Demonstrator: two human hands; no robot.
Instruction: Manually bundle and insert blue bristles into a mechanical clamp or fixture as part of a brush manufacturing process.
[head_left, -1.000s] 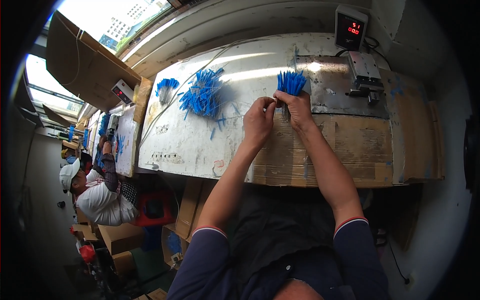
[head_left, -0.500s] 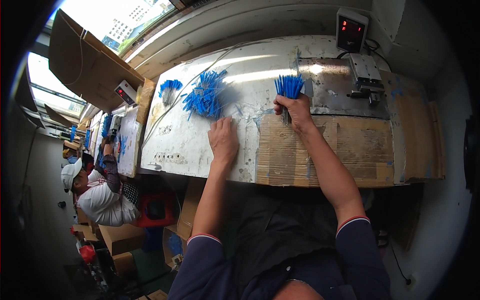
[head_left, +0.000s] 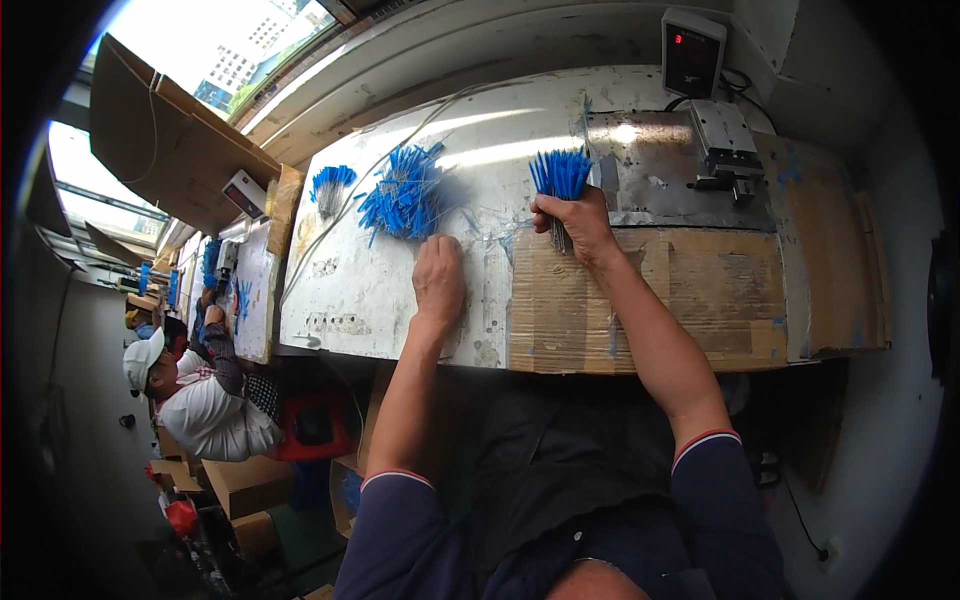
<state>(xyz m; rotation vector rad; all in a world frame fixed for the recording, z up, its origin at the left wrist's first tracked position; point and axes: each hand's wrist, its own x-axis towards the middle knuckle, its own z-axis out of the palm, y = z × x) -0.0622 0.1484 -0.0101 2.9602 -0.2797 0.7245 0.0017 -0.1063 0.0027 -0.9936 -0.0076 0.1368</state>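
My right hand (head_left: 580,222) is closed round a bundle of blue-tipped thin metal rods (head_left: 560,174), blue ends up and bare metal ends below the fist. It is over the table near the top edge of a cardboard sheet. My left hand (head_left: 438,278) rests on the white table just below a loose pile of blue-tipped rods (head_left: 400,196), its fingers curled in and together. Whatever may be between those fingertips is hidden. A smaller bunch of the same rods (head_left: 329,190) lies left of the pile, beyond a cable.
Flat cardboard (head_left: 660,300) covers the table's front right, below a metal plate (head_left: 645,150). A small metal fixture (head_left: 724,145) and a box with a red display (head_left: 691,55) stand at the back right. A co-worker (head_left: 205,400) sits at another bench on the left.
My left hand's fingers have drawn closer together below the pile. The right hand and its bundle have shifted slightly left. The red display shows fewer characters.
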